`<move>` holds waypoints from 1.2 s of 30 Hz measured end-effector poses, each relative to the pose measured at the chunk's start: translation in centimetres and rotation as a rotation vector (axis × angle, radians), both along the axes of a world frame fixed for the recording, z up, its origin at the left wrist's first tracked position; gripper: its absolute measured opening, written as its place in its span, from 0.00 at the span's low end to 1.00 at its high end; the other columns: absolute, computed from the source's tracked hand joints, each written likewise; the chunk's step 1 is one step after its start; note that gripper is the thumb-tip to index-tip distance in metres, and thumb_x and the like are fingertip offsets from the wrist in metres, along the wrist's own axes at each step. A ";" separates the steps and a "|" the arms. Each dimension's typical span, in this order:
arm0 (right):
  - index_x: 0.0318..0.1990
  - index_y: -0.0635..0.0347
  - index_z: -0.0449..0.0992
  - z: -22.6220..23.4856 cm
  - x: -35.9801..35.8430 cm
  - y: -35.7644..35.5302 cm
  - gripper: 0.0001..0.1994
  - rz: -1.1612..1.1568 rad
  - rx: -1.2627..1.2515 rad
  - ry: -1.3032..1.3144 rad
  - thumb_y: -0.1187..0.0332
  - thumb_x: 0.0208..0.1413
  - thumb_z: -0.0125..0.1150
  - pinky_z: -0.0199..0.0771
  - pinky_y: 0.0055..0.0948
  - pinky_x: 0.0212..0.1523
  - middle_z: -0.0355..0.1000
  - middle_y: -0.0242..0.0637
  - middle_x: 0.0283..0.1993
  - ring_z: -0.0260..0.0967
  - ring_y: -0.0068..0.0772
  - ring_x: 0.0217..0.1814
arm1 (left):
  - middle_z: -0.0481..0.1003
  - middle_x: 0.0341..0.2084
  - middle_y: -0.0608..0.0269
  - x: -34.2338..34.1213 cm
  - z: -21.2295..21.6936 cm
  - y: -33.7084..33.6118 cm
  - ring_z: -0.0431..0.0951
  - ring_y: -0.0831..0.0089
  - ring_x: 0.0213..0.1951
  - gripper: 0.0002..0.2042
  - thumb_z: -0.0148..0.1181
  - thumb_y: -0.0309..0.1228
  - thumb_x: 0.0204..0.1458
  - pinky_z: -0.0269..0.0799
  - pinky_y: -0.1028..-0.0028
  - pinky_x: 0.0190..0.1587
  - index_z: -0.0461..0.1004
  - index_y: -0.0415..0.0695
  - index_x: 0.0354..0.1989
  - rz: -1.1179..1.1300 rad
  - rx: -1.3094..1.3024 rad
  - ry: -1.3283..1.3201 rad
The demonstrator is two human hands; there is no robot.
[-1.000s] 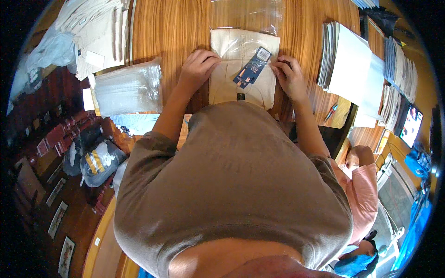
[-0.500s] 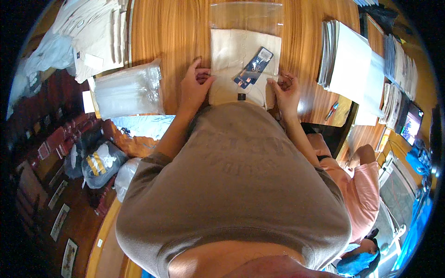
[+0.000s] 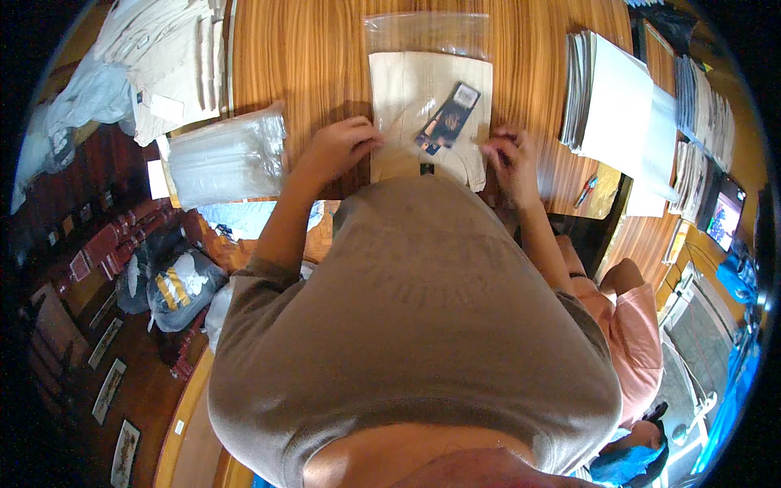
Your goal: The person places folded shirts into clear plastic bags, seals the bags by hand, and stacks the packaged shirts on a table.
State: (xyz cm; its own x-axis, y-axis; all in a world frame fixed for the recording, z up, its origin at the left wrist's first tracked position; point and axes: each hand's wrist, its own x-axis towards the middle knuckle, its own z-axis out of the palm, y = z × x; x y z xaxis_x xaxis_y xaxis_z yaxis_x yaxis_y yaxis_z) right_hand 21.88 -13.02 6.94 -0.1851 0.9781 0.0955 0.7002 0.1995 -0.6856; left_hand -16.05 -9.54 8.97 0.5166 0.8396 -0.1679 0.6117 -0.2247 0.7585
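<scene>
A folded beige garment lies in front of me inside a clear plastic bag, whose flap stretches past the garment's far edge. Dark hang tags rest slantwise on the garment, and a small black label shows at its near end. At the bag's left edge, the thumb and fingers of my left hand are pinched together on the plastic. My right hand is beside the right edge, fingers curled and smeared by motion; whether it grips the plastic is unclear.
To the left lie a stack of clear bags and piled beige garments. A stack of white sheets and a small red-and-blue tool are on the right. Another person sits close on my right. Filled plastic bags stand lower left.
The bag's flap has slid slightly toward me and the hang tags have shifted. My left hand has turned in over the bag's edge; my right hand has moved slightly outward.
</scene>
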 end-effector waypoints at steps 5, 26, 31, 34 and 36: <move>0.43 0.62 0.85 0.6 0.3 -6.6 0.08 0.062 -0.444 0.201 0.69 0.61 0.72 0.79 0.37 0.54 0.79 0.43 0.52 0.79 0.45 0.53 | 0.82 0.39 0.54 -1.5 1.2 -3.3 0.84 0.54 0.43 0.12 0.63 0.39 0.64 0.78 0.59 0.48 0.83 0.43 0.46 -0.169 -0.477 -0.022; 0.39 0.68 0.81 -4.2 -9.5 2.5 0.24 -0.371 -0.580 0.642 0.50 0.71 0.59 0.72 0.30 0.26 0.79 0.38 0.30 0.73 0.26 0.24 | 0.83 0.47 0.62 12.8 6.2 -2.2 0.84 0.59 0.47 0.28 0.71 0.50 0.53 0.82 0.61 0.47 0.80 0.54 0.62 -0.286 0.317 -0.043; 0.39 0.63 0.76 -3.1 -8.4 0.2 0.22 -0.277 -0.740 0.781 0.51 0.74 0.52 0.68 0.26 0.20 0.78 0.38 0.30 0.69 0.25 0.19 | 0.68 0.69 0.59 5.7 2.4 -1.3 0.67 0.55 0.70 0.41 0.71 0.49 0.50 0.61 0.50 0.72 0.66 0.51 0.74 -0.327 0.636 0.114; 0.43 0.61 0.76 -0.1 -8.0 -0.1 0.19 -0.305 -0.891 0.789 0.52 0.75 0.53 0.64 0.23 0.20 0.79 0.37 0.34 0.69 0.24 0.22 | 0.74 0.63 0.61 4.6 -2.3 -1.8 0.71 0.60 0.67 0.31 0.68 0.38 0.52 0.68 0.54 0.68 0.74 0.50 0.67 -0.310 0.890 0.159; 0.46 0.59 0.76 2.5 -8.1 -1.6 0.18 -0.293 -0.845 0.959 0.52 0.74 0.54 0.63 0.22 0.21 0.80 0.35 0.36 0.69 0.23 0.24 | 0.78 0.58 0.61 5.2 -0.9 -1.6 0.76 0.61 0.62 0.25 0.68 0.33 0.51 0.73 0.58 0.63 0.78 0.49 0.61 -0.201 0.812 -0.011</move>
